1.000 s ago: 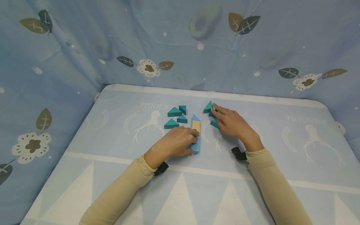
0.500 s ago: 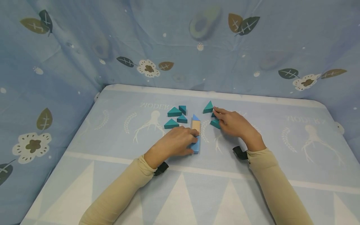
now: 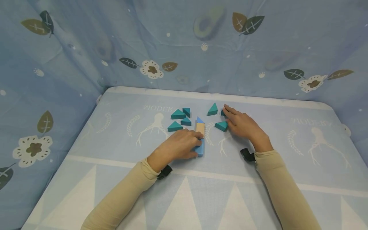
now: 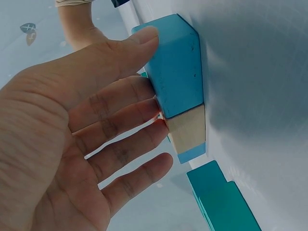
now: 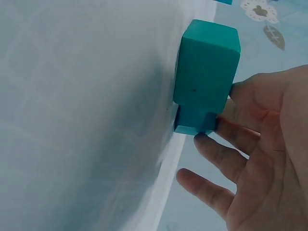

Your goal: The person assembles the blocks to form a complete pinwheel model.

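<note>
My left hand (image 3: 184, 144) holds a light blue block (image 3: 200, 150) lying flat, thumb on its near end and fingertips along its side, as the left wrist view shows. Lined up beyond it are a tan block (image 3: 200, 127) and a small blue triangular block (image 3: 200, 120). My right hand (image 3: 242, 126) lies with spread fingers over a dark teal block (image 3: 222, 112), mostly hidden under the fingers in the head view. In the right wrist view, fingertips touch this darker block (image 5: 195, 120) behind a nearer teal triangular block (image 5: 207, 67). That nearer triangle (image 3: 221, 126) sits close by the thumb.
Another teal triangular block (image 3: 212, 109) stands left of the right hand. Several teal triangular blocks (image 3: 178, 114) are grouped left of the tan block. A patterned cloth (image 3: 115, 179) covers the table, and a blue curtain (image 3: 184, 41) hangs behind and at the left.
My right hand has shifted right, and the dark teal block has slid right with it, away from the upper teal triangle. The lower teal triangle is less covered. My left hand stays put.
</note>
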{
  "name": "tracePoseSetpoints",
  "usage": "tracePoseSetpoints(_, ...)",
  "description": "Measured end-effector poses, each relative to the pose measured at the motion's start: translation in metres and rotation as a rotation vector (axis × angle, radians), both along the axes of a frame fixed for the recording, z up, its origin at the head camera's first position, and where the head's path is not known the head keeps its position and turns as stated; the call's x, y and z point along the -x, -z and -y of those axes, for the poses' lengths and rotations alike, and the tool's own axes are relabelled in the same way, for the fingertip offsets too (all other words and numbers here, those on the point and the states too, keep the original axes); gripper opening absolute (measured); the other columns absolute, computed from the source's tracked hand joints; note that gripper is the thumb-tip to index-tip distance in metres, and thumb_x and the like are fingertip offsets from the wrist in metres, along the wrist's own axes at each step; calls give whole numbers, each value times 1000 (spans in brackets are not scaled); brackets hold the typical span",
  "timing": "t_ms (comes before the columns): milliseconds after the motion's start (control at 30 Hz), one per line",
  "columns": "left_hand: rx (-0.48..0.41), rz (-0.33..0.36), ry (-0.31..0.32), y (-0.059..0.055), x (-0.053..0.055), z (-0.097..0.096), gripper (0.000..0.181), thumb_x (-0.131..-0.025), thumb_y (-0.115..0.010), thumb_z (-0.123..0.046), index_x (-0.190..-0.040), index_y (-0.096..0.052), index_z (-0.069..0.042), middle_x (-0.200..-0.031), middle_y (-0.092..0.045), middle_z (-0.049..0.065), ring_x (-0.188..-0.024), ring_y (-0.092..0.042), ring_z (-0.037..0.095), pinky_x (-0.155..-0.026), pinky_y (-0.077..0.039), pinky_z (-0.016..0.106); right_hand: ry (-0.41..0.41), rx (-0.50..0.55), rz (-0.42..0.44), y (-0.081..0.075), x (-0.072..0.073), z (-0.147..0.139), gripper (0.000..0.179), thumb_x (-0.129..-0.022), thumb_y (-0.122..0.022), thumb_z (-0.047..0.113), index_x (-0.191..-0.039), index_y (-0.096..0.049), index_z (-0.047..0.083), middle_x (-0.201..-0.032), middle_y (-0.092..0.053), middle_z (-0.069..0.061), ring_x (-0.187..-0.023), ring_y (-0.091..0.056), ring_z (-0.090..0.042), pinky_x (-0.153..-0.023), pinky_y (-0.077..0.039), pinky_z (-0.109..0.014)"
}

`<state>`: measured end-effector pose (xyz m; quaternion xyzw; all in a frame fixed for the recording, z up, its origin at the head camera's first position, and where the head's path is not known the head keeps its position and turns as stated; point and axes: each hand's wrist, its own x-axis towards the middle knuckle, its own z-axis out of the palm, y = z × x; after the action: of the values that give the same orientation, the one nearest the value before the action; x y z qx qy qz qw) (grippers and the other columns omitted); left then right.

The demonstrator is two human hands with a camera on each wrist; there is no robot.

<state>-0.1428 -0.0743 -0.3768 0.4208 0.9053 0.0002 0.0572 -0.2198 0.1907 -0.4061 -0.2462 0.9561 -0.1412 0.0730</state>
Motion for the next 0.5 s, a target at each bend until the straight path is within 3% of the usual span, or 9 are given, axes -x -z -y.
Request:
tracePoseSetpoints(67, -1, 2, -2, 0, 0, 0, 34, -82, -79, -35, -111, -76, -17, -131, -63, -1, -107, -66, 20, -92, -53, 34, 0, -14, 32, -3, -1, 1, 55, -104, -42, 18, -154, -26, 3, -163, -19, -13, -135, -42, -43, -108, -35, -61)
tracePoseSetpoints(233, 3, 5, -4, -1, 0, 0, 35, -82, -79, -35, -112, -76, -17, -132, -63, -1, -106, -66, 20, -92, -53, 34, -15, -4, 41, -13, -6, -1, 56, -103, -44, 17, -155, -26, 7, -164, -17, -13, -128, -49, -45, -109, -33, -62)
tracePoseSetpoints(367, 1, 6, 0, -1, 0, 0, 34, -82, -79, -35, -111, -76, -17, -131, -63, -1, -106, -66, 20, -91, -53, 34, -51, 24, -20, -22, -10, -3, 50, -102, -48, 13, -150, -39, 8, -159, -29, -17, -125, -52, -44, -105, -39, -58)
tracePoseSetpoints(500, 1, 3, 5, -1, 0, 0, 34, -82, -79, -35, -111, -76, -17, -131, -63, -1, -106, -66, 19, -89, -54, 34, -88, 19, 29, -30, -14, -4, 43, -100, -52, 14, -142, -52, 7, -155, -37, -17, -132, -47, -43, -106, -39, -59)
